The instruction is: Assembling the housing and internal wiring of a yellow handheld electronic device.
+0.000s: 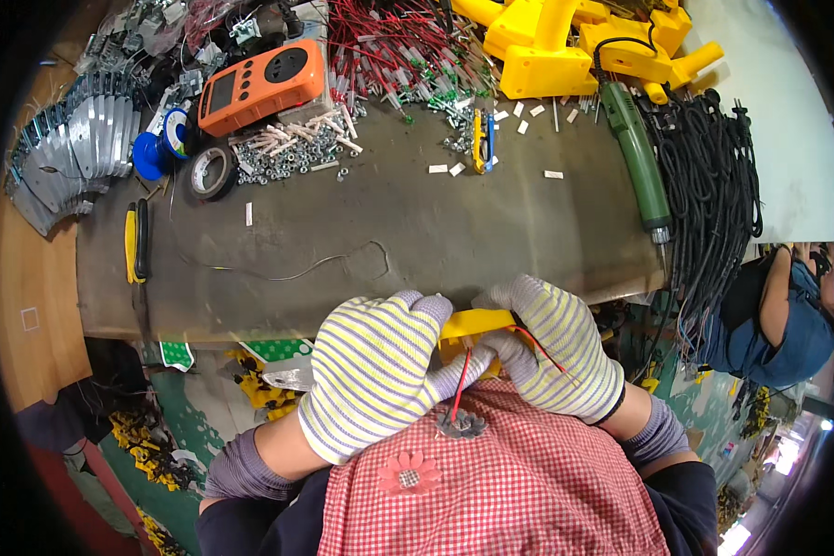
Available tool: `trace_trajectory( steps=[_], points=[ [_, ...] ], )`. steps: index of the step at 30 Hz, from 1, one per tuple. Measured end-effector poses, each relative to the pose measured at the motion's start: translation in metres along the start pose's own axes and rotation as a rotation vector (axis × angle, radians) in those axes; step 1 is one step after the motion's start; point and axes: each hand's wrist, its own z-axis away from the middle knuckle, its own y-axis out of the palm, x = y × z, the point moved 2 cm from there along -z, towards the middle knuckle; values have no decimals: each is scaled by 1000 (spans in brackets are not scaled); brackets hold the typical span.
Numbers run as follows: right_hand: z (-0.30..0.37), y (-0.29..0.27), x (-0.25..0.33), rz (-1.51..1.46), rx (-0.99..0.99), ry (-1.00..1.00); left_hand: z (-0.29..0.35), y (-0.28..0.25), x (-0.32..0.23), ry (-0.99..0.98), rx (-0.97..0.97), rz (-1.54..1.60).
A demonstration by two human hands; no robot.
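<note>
Both my hands wear striped knit gloves and meet close to my body, at the bench's near edge. My left hand (366,371) is closed on the left end of a yellow plastic housing (477,322). At the other end, my right hand (565,357) pinches the same housing. One red wire (460,380) hangs down from it between my hands. Another red wire (539,345) curves out across the right glove, its end near the palm. The housing's inside is mostly hidden by my fingers.
Across the bench (296,222) lie a loose thin wire (296,275), yellow-black cutters (136,243), black tape (213,173), an orange meter (264,88), nuts (292,162) and small snips (483,141). A green electric screwdriver (635,153), black cables (709,185) and yellow housings (547,56) are at right. Another person (774,324) sits beyond.
</note>
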Motion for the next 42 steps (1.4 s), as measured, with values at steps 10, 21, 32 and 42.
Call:
trace_trajectory(
  steps=[10, 21, 32, 42],
  points=[
    [-11, 0, 7, 9, 27, -58, -2, -23, -7, -80, 290, 62],
    [-5, 7, 2, -2, 53, -81, 10, -16, -15, -70, 97, 91],
    [-1, 0, -16, -181, 67, 34, 0, -15, -15, -136, 167, 30],
    [-35, -13, -9, -1, -29, -119, -31, -26, 10, -136, 166, 139]
  ],
)
